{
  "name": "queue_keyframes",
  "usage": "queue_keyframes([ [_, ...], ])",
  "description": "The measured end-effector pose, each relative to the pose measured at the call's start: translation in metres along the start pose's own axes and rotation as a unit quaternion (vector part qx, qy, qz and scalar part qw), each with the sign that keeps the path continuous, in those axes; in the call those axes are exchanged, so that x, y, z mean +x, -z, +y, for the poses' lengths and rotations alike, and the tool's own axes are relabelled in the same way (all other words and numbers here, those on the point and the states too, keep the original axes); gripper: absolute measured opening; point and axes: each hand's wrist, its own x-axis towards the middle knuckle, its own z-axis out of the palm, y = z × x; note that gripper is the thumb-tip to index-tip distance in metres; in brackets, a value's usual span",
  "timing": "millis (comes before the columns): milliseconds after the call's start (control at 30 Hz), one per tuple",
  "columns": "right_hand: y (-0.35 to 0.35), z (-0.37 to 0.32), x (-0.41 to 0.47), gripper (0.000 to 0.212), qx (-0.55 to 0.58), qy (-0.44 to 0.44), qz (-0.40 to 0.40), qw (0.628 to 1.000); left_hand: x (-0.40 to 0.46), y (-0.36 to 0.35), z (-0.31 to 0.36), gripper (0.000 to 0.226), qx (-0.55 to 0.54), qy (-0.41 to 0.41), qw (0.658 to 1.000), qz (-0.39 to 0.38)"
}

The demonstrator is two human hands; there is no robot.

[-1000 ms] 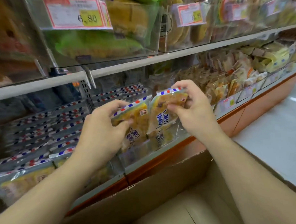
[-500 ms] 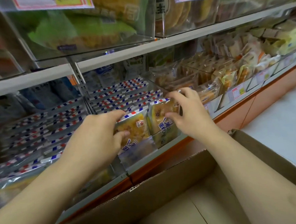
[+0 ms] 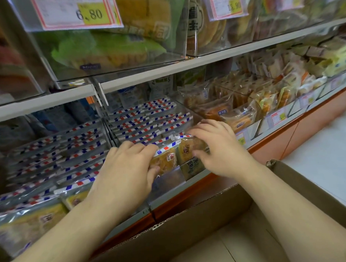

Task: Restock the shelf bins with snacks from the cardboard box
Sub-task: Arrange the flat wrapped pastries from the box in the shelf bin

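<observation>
Two yellow snack packets with red, white and blue striped top edges stand side by side at the front of a clear shelf bin [image 3: 168, 179]. My left hand [image 3: 126, 169] grips the left snack packet [image 3: 165, 160]. My right hand [image 3: 218, 149] grips the right snack packet [image 3: 188, 149]. Both packets sit low in the bin, behind its clear front wall. Rows of the same striped packets [image 3: 148, 120] fill the bin behind them. The cardboard box [image 3: 191, 234] lies open below my arms, and its inside looks empty where it shows.
A neighbouring bin [image 3: 51, 154] on the left holds more striped packets. Bins of other wrapped snacks [image 3: 245, 101] run to the right along the shelf. An upper shelf [image 3: 166, 72] carries clear bins with price tags [image 3: 76, 12]. Pale floor [image 3: 325, 145] lies at the right.
Both hands have moved down and forward, lowering the two packets from above the bin into its front row.
</observation>
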Motion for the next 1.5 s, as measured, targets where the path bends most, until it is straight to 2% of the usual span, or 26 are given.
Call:
queue_keyframes([
  [100,0.011,-0.007,0.000,0.068,0.078,0.010,0.004,0.997,-0.001,0.000,-0.005,0.054,-0.009,0.021,1.000,-0.001],
  [200,0.020,-0.022,0.004,0.056,0.179,0.052,0.011,0.982,0.002,0.002,-0.009,0.058,-0.028,0.022,0.999,-0.020],
  [300,0.009,-0.035,0.011,0.036,0.137,0.101,0.009,0.985,0.005,0.011,-0.015,0.058,-0.121,0.019,0.991,-0.046],
  [433,-0.002,-0.039,0.015,0.025,0.135,0.067,0.012,0.988,0.008,0.018,-0.023,0.043,-0.310,0.103,0.945,-0.018],
  [533,-0.001,-0.040,0.014,0.024,0.134,0.055,0.002,0.990,0.015,0.012,-0.029,0.016,-0.291,0.123,0.949,-0.005],
  [633,-0.002,-0.044,0.013,0.023,0.128,0.052,0.003,0.990,0.020,0.009,-0.035,0.016,-0.338,0.152,0.929,-0.012],
  [733,-0.002,-0.046,0.013,0.027,0.128,0.042,0.008,0.991,0.022,0.008,-0.037,0.018,-0.371,0.176,0.912,0.016],
  [900,0.000,-0.048,0.014,0.028,0.135,0.049,0.019,0.989,0.019,0.009,-0.034,0.022,-0.365,0.159,0.911,0.107],
  [967,0.002,-0.049,0.016,0.038,0.150,0.051,0.034,0.987,0.018,0.016,-0.035,0.020,-0.365,0.143,0.912,0.120],
  [1033,0.001,-0.053,0.016,0.059,0.162,0.026,0.033,0.986,0.018,0.021,-0.034,0.017,-0.335,0.130,0.928,0.096],
  [1100,-0.004,-0.055,0.017,0.069,0.149,0.001,0.022,0.989,0.017,0.019,-0.032,0.020,-0.280,0.113,0.952,0.054],
  [1167,-0.013,-0.056,0.017,0.063,0.098,0.016,0.015,0.995,0.015,0.013,-0.028,0.039,-0.192,0.078,0.978,0.010],
  [1233,-0.016,-0.055,0.017,0.060,0.073,0.028,0.006,0.997,0.013,0.006,-0.025,0.047,-0.119,0.054,0.991,-0.002],
  [1333,-0.007,-0.046,0.018,0.064,0.087,0.039,-0.005,0.995,0.012,0.003,-0.025,0.045,-0.101,0.063,0.993,0.006],
  [1433,0.003,-0.031,0.015,0.065,0.094,0.004,0.001,0.996,0.010,0.003,-0.024,0.044,-0.086,0.060,0.994,0.007],
  [1500,0.004,-0.023,0.012,0.061,0.058,-0.020,-0.001,0.998,0.008,0.001,-0.022,0.043,-0.068,0.054,0.996,0.004],
])
